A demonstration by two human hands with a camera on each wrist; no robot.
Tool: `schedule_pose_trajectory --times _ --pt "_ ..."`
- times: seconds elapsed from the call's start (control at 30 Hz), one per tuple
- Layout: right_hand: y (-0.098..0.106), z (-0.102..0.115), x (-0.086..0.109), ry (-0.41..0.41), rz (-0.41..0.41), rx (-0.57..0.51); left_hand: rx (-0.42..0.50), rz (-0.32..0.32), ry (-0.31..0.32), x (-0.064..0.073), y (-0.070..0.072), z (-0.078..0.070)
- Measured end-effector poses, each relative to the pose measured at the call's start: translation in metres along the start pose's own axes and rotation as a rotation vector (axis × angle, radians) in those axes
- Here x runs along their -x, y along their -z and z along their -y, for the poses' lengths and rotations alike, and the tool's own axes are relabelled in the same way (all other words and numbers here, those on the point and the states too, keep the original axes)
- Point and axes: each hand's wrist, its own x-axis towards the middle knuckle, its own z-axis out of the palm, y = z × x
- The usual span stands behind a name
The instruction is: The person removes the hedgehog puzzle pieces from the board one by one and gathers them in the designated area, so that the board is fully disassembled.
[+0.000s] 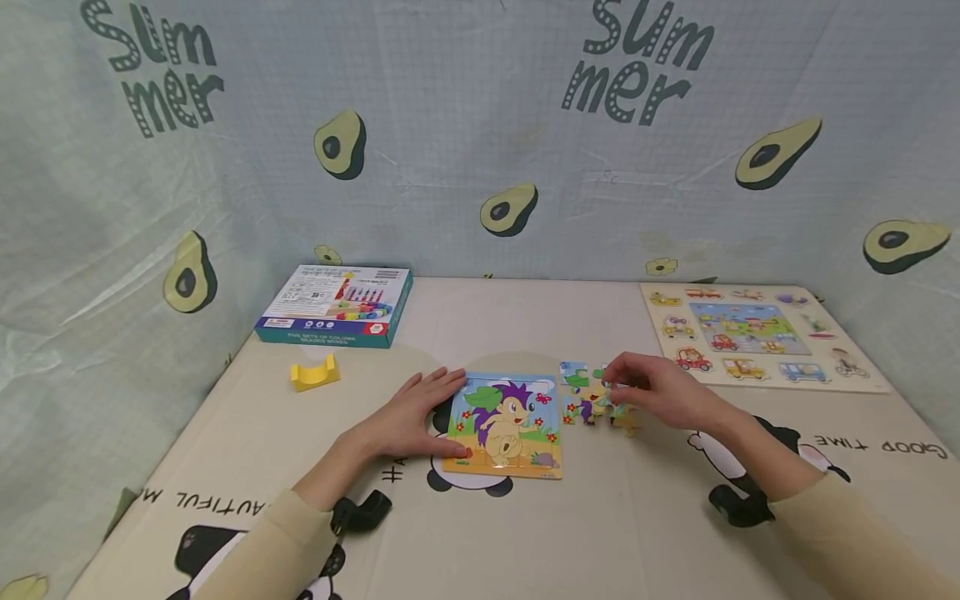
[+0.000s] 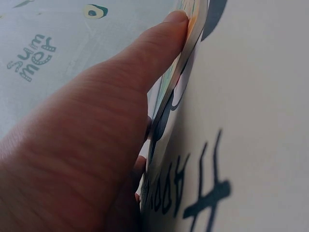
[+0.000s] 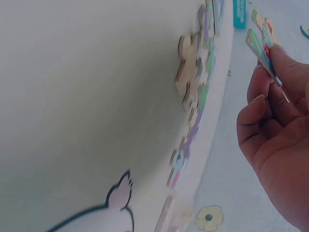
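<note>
A hedgehog picture puzzle [image 1: 512, 421] lies flat in its frame on the table. My left hand [image 1: 415, 417] rests at its left side, fingers stretched toward the upper left corner and thumb lying on the lower left edge. The left wrist view shows that thumb [image 2: 159, 48] pressing the board's rim. Loose jigsaw pieces [image 1: 576, 404] lie in a cluster just right of the board. Over them, my right hand [image 1: 660, 389] pinches a puzzle piece [image 3: 263, 54] between thumb and fingers, clear of the table. Another piece shape shows behind it in the right wrist view.
A boxed toy set [image 1: 337, 304] lies at the back left, with a yellow curved block [image 1: 315, 373] in front of it. At the back right is a wooden vehicle puzzle board [image 1: 765, 337]. A printed cloth covers the table and walls.
</note>
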Motion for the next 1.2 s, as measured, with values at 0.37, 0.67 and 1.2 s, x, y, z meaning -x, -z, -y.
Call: schedule_pose_trajectory --times 0.37,0.67,1.2 --pt "0.015 -0.02 0.016 -0.034 -0.007 0.018 -0.005 0.005 0.012 -0.001 0.001 -0.001" --pt "0.026 -0.035 0.027 -0.032 0.026 0.006 -0.006 0.01 0.024 -0.002 0.001 -0.001" --pt "0.038 -0.054 0.038 -0.047 0.078 0.021 -0.001 0.007 0.019 -0.001 0.0 0.001"
